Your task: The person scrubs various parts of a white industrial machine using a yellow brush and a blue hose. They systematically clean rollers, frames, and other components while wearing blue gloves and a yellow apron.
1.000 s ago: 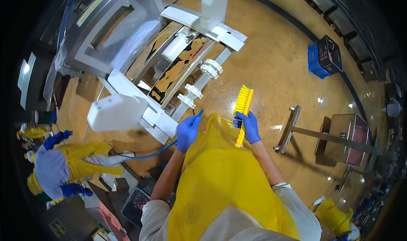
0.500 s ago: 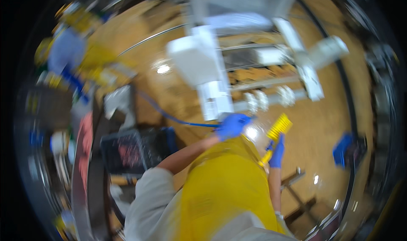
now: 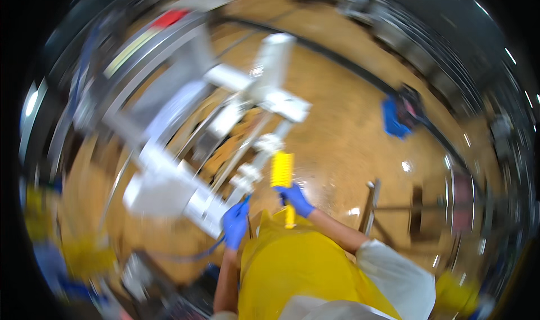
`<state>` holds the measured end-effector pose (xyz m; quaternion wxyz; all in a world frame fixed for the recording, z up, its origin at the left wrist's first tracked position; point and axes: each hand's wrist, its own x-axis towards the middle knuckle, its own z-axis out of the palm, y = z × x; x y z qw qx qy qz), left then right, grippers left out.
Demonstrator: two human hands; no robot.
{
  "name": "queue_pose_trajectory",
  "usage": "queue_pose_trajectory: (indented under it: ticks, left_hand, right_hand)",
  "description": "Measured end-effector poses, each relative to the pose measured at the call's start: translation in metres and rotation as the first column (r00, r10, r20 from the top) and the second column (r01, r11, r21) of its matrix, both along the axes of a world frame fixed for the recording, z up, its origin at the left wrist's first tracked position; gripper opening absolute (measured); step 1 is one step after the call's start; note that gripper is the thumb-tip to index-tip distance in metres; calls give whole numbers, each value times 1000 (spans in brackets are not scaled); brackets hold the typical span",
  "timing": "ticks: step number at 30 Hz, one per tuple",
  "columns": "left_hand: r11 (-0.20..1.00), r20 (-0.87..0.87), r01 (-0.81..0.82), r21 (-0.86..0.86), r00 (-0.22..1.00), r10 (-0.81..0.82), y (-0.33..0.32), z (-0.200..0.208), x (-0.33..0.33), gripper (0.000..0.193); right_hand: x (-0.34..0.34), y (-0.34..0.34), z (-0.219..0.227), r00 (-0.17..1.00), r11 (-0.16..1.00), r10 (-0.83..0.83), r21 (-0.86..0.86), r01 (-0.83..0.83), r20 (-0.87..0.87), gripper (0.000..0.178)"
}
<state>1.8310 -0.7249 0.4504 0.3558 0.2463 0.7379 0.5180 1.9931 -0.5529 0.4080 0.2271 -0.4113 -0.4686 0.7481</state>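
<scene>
Both my hands wear blue gloves. My right hand [image 3: 295,199] is closed round a yellow scrub brush [image 3: 282,171], its bristle head pointing away from me and its handle toward my apron. My left hand [image 3: 235,224] grips a blue hose [image 3: 211,251], which trails off to the lower left. Just ahead of both hands is a white machine frame [image 3: 211,210] with metal bars and white knobs [image 3: 246,176]. The brush head is close to the knobs; whether it touches them I cannot tell.
A wet brown floor [image 3: 337,129] spreads around the frame. At right lies a blue and dark item [image 3: 396,117] near a dark floor channel [image 3: 360,70]. A metal stand [image 3: 371,207] is right of me. Someone in yellow [image 3: 48,258] is blurred at lower left.
My view has swung to the right, so the frame now appears turned and further left. Brush and hose remain in my hands, which now show nearer the frame's knobs.
</scene>
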Motion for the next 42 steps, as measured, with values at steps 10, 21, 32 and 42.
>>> queue_pose_trajectory:
  ticks: [10, 21, 32, 42]
  left_hand:
    - [956, -111, 291, 47, 952, -284, 37, -1, 3, 21]
    - [900, -424, 433, -58, 805, -415, 53, -26, -2, 25]
    - [926, -115, 277, -255, 942, -314, 19, 24, 21, 34]
    - [951, -258, 149, -272, 940, -222, -8, 84, 23, 31]
  right_hand:
    - [33, 14, -22, 987, 993, -116, 43, 111, 113, 24]
    - [33, 20, -2, 984, 984, -177, -29, 178, 30, 17]
    - [11, 8, -5, 995, 972, -100, -210, 104, 29, 22]
    - [-10, 6, -13, 987, 988, 155, -31, -154, 36, 19]
